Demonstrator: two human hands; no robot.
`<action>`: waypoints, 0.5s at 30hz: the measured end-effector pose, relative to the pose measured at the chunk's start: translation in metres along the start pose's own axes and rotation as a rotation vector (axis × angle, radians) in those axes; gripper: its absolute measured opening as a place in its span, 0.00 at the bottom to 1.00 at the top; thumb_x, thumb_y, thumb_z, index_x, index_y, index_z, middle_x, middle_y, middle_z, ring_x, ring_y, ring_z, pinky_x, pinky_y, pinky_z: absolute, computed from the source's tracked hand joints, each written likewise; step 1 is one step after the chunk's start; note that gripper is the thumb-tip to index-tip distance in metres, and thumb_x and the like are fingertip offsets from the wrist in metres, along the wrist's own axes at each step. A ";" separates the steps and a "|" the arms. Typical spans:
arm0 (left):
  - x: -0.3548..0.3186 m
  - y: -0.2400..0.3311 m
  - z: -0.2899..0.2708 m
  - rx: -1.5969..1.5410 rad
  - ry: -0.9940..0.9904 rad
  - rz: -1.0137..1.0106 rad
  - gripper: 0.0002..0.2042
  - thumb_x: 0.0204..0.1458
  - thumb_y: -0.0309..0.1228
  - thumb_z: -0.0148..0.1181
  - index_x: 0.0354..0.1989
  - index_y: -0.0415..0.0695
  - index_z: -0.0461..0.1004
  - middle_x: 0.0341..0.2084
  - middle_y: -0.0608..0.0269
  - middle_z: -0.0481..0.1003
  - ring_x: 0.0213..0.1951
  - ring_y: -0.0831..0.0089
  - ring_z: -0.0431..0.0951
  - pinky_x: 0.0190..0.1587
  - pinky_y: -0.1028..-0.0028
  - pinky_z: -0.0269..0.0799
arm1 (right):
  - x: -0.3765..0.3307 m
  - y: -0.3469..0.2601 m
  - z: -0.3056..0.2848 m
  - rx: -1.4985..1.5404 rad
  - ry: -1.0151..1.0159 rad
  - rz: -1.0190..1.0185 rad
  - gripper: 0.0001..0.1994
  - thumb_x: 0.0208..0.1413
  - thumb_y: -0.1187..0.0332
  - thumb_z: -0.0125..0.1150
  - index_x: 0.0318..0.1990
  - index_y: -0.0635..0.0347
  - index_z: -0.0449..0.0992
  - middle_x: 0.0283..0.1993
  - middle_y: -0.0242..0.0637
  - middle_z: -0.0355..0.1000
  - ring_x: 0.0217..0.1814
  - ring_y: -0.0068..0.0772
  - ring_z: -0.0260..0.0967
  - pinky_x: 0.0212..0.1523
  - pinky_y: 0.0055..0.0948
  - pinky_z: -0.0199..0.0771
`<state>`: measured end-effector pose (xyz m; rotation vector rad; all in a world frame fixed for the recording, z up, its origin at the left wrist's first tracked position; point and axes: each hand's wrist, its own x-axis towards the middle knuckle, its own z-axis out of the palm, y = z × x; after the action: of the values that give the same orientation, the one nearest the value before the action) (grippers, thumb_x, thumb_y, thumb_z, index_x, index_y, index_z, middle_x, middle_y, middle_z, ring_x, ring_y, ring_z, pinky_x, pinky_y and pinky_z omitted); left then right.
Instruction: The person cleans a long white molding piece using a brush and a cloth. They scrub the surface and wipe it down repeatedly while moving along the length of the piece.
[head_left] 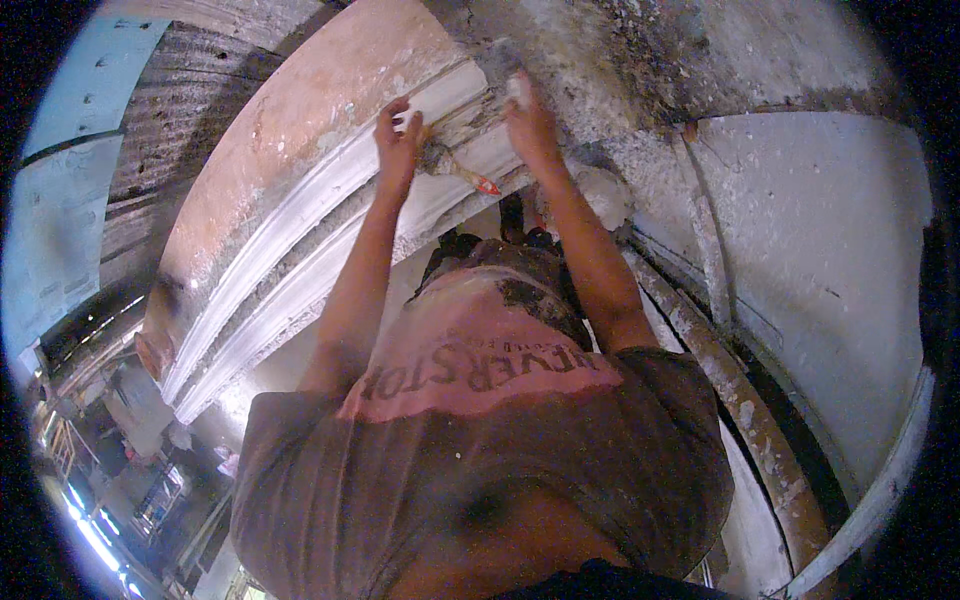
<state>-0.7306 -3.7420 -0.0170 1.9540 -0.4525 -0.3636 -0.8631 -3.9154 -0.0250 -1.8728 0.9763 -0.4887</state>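
My left hand (398,145) is at the white plaster moulding (330,200), its fingers bent and apart; a whitish patch shows between them, and I cannot tell if it is loose. To its right, my right hand (530,120) has its fingers closed near the moulding's far right end. Something whitish (518,90) shows at those fingertips, too blurred to name. Between my hands lies a paintbrush (468,174) with a red-tipped handle, its bristle end on the moulding. Beyond the right fingertips is a grey fuzzy clump (497,58).
The long moulding curves down to the left along a pinkish board (290,110). A whitish rounded lump (603,197) sits beside my right forearm. Farther right are a pale panel (810,210) and a plaster-spotted pipe or pole (740,400). Blue sheets (70,210) stand at the far left.
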 end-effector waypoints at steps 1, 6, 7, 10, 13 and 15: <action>0.000 -0.015 -0.014 0.013 0.019 -0.007 0.16 0.56 0.33 0.60 0.52 0.44 0.72 0.50 0.57 0.73 0.49 0.63 0.70 0.52 0.66 0.66 | 0.004 0.006 -0.004 -0.067 0.138 -0.129 0.24 0.57 0.66 0.56 0.61 0.60 0.66 0.55 0.59 0.70 0.59 0.57 0.67 0.59 0.46 0.68; -0.020 -0.021 -0.051 -0.015 0.088 -0.132 0.14 0.55 0.32 0.61 0.50 0.44 0.74 0.48 0.62 0.74 0.47 0.70 0.70 0.49 0.69 0.67 | 0.014 -0.011 -0.021 -0.399 -0.310 0.114 0.19 0.56 0.66 0.56 0.55 0.58 0.73 0.52 0.58 0.72 0.56 0.61 0.68 0.56 0.50 0.69; -0.028 -0.019 -0.054 -0.069 0.100 -0.229 0.14 0.55 0.31 0.60 0.50 0.43 0.74 0.46 0.63 0.74 0.46 0.71 0.70 0.49 0.70 0.67 | 0.015 -0.015 -0.024 -0.416 -0.348 0.144 0.18 0.55 0.66 0.56 0.54 0.58 0.74 0.51 0.57 0.73 0.55 0.62 0.69 0.55 0.50 0.70; -0.038 -0.032 -0.061 -0.066 0.128 -0.229 0.14 0.56 0.31 0.60 0.49 0.43 0.74 0.46 0.64 0.74 0.45 0.71 0.69 0.49 0.70 0.66 | 0.030 -0.021 -0.028 -0.180 0.067 -0.017 0.19 0.55 0.64 0.57 0.54 0.55 0.75 0.46 0.56 0.75 0.51 0.61 0.71 0.53 0.47 0.72; -0.044 -0.040 -0.059 -0.105 0.117 -0.253 0.14 0.56 0.34 0.60 0.49 0.44 0.74 0.47 0.65 0.74 0.47 0.72 0.70 0.53 0.71 0.64 | 0.037 -0.008 -0.016 -0.231 -0.186 -0.091 0.19 0.55 0.62 0.57 0.54 0.54 0.75 0.45 0.57 0.76 0.50 0.60 0.73 0.52 0.47 0.73; -0.044 -0.036 -0.056 -0.082 0.100 -0.222 0.14 0.56 0.34 0.60 0.49 0.43 0.74 0.48 0.64 0.74 0.50 0.71 0.70 0.56 0.71 0.63 | 0.055 0.016 -0.015 -0.328 -0.250 -0.144 0.19 0.55 0.59 0.57 0.54 0.53 0.75 0.45 0.57 0.75 0.50 0.59 0.73 0.52 0.47 0.73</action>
<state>-0.7394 -3.6631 -0.0250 1.9365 -0.1543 -0.4169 -0.8467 -3.9709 -0.0351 -2.2469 0.7919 -0.1758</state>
